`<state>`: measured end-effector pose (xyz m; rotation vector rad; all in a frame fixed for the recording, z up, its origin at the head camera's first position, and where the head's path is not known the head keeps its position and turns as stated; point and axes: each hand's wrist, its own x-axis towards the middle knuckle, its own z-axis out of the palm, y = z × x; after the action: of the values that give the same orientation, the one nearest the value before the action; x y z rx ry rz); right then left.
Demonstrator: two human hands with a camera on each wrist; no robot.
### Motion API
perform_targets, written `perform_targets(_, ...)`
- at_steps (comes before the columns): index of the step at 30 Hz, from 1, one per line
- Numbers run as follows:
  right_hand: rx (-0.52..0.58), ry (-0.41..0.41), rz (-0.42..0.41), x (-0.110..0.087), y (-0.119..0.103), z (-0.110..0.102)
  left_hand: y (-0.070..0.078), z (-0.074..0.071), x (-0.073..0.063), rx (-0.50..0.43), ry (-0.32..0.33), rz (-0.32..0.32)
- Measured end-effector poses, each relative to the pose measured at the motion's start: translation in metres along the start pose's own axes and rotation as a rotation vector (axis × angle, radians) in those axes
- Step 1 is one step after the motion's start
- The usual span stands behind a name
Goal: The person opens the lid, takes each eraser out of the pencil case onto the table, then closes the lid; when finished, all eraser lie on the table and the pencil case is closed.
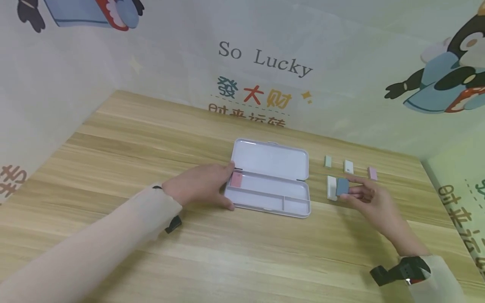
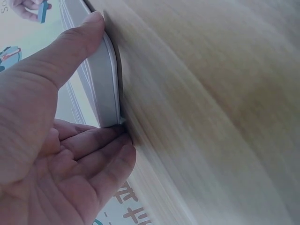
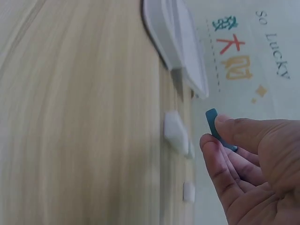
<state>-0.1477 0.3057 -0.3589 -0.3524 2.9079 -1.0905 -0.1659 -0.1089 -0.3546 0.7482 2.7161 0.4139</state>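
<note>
An open white pencil case (image 1: 270, 160) lies on the wooden table, lid folded back. My left hand (image 1: 201, 185) holds its left end, thumb at the near corner (image 2: 101, 51) and fingers at the hinge side. A pink eraser (image 1: 236, 179) sits at the left end of the rear compartment. Thumb and fingers of my right hand (image 1: 373, 202) pinch a blue rectangular eraser (image 1: 342, 186), which is raised off the table in the right wrist view. Just left of it is a larger white block (image 1: 331, 188), partly covered by the blue one in the head view.
Behind the right hand lie a small pale green block (image 1: 327, 161), a white block (image 1: 348, 166) and a pink-purple block (image 1: 372, 173). A printed cloth (image 1: 341, 63) rises along the table's back and sides. Dividers split the front of the case's tray.
</note>
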Motion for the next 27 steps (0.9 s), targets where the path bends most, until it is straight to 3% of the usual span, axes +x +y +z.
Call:
perform_targets(10,-0.125,0.053,-0.009,-0.011,0.038,-0.017,0.000,0.000,0.000,0.005,-0.014,-0.015)
perform_targets(20,-0.139,0.022,0.001,-0.010,0.050,-0.015,0.002,0.001,0.001,0.000,-0.029,-0.031)
perform_targets(27,-0.151,0.034,-0.040,-0.007,0.056,-0.012,0.002,0.001,0.001,0.000,-0.035,-0.037)
